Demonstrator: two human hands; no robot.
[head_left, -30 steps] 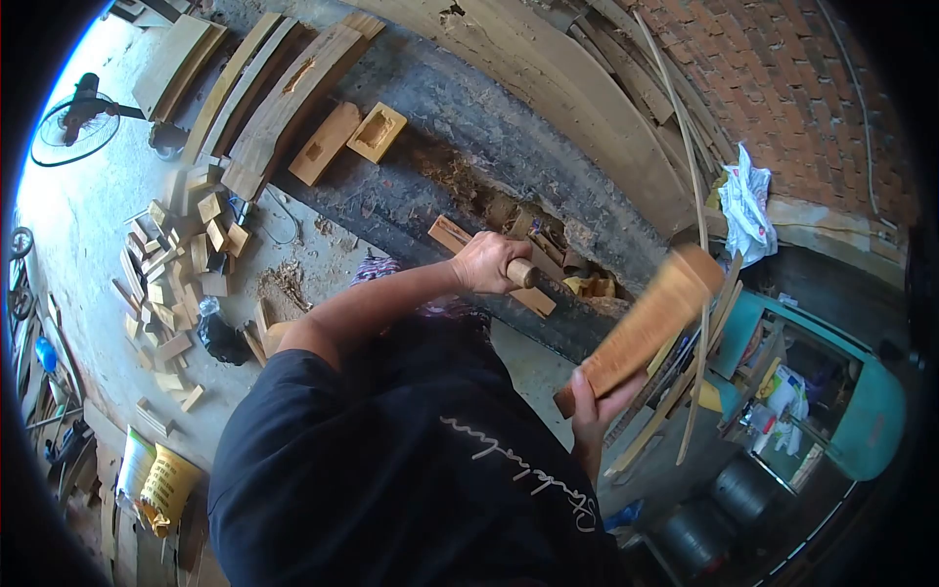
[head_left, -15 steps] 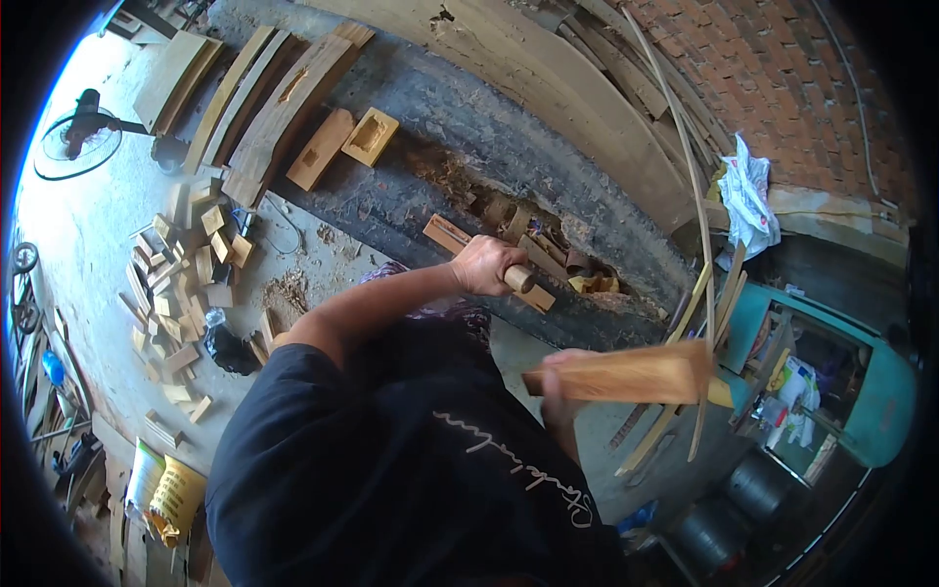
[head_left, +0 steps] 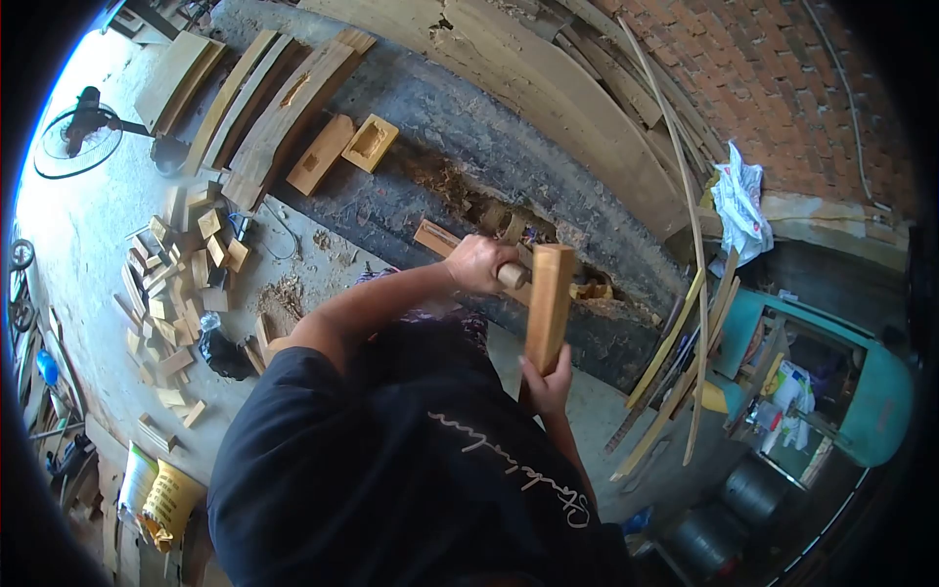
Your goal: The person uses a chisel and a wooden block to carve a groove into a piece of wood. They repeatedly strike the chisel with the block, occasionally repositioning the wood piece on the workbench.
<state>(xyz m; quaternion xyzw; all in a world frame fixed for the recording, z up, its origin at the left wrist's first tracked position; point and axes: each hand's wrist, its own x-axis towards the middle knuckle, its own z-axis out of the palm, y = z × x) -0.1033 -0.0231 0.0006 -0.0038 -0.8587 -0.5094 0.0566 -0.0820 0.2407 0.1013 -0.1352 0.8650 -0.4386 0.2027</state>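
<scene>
My left hand (head_left: 476, 262) is closed round a chisel with a round wooden handle (head_left: 511, 275), whose butt end sticks out past my fist. Its blade is hidden by the hand. Beneath that hand lies a narrow wooden workpiece (head_left: 437, 237) on the dark, worn bench (head_left: 460, 108). On the other side, my right hand (head_left: 548, 380) grips the lower end of a squared wooden mallet (head_left: 550, 303). The mallet points up and away from me, its head beside the chisel's butt.
Wood chips fill a long hollow in the bench (head_left: 499, 210). Two mortised blocks, one a pale box-like piece (head_left: 371, 143), lie farther left near curved planks (head_left: 293, 98). Offcuts (head_left: 176, 284) are heaped on the floor. Long strips (head_left: 693, 293) and a green cabinet (head_left: 871, 401) stand at right.
The mallet has swung from lying sideways at the right to pointing away from me, close to the chisel. My left hand has stayed nearly in place on the chisel.
</scene>
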